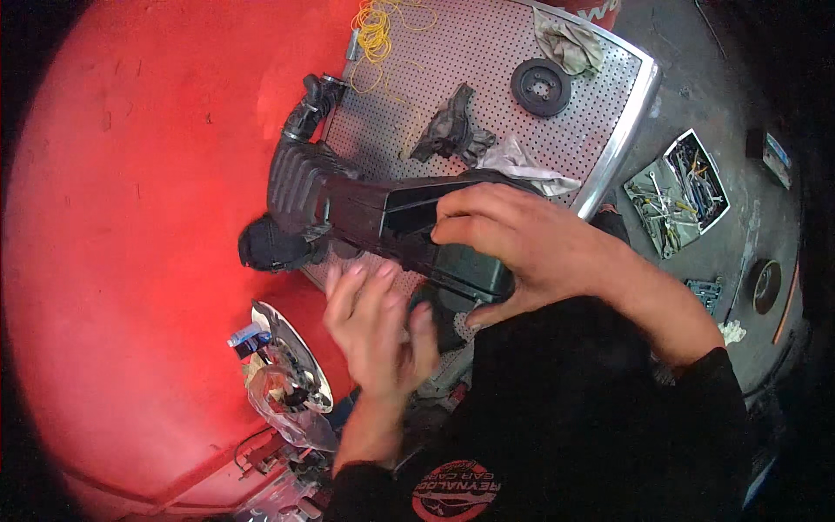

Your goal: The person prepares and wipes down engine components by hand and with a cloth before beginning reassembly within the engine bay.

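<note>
A long black plastic housing (348, 204), like an airbox, lies across a perforated metal bench (591, 122), with a ribbed section and a black elbow hose (306, 113) at its far left. My right hand (522, 244) is closed round the housing's near right end, thumb underneath and fingers over the top edge. My left hand (374, 326) is just below the housing, palm turned up, fingers apart and loosely curved, slightly blurred, with nothing visible in it. The inside of the housing under my right fingers is partly hidden.
On the bench are a yellow cord (374, 35), a pulley (540, 87), a dark part (452, 130) and rags (565, 43). Red surface (139, 217) at left, a cluttered tray (317, 383) below it. Right, on the floor, an open toolbox (661, 217), a box (768, 158) and a round part (764, 287).
</note>
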Available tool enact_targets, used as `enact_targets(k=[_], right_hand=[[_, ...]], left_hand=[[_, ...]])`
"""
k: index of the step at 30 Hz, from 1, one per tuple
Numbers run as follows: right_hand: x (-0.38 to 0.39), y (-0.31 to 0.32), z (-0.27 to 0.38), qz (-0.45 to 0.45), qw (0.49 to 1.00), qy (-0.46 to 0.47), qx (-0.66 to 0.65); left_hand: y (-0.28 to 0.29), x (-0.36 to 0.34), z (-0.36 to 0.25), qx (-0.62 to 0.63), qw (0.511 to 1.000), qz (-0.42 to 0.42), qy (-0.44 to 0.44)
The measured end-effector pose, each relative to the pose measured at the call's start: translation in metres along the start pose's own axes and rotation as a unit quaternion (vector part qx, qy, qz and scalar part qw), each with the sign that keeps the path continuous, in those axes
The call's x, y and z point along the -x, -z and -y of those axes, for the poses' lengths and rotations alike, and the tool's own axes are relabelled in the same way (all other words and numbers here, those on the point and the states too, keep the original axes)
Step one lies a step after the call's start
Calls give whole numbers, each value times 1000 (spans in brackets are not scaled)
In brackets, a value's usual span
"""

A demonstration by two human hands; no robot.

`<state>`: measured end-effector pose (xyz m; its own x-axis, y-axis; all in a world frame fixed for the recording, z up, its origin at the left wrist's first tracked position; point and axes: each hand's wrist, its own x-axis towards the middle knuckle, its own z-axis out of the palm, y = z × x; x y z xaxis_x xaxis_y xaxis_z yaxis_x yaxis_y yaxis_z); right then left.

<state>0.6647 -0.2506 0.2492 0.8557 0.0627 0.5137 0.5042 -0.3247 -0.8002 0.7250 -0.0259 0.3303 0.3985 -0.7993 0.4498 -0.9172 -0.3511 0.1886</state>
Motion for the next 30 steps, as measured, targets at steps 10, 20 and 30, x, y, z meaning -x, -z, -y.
enact_targets(k=[10,20,30], right_hand=[[-9,-13,8,38,999,9,0],[-8,-6,8,43,999,-5,3],[-11,-1,11,32,999,-32,12]], left_hand=[[-20,42,-52,557,640,-149,508],[-30,37,-55,617,595,-186,480],[-32,37,-53,421,794,-180,399]])
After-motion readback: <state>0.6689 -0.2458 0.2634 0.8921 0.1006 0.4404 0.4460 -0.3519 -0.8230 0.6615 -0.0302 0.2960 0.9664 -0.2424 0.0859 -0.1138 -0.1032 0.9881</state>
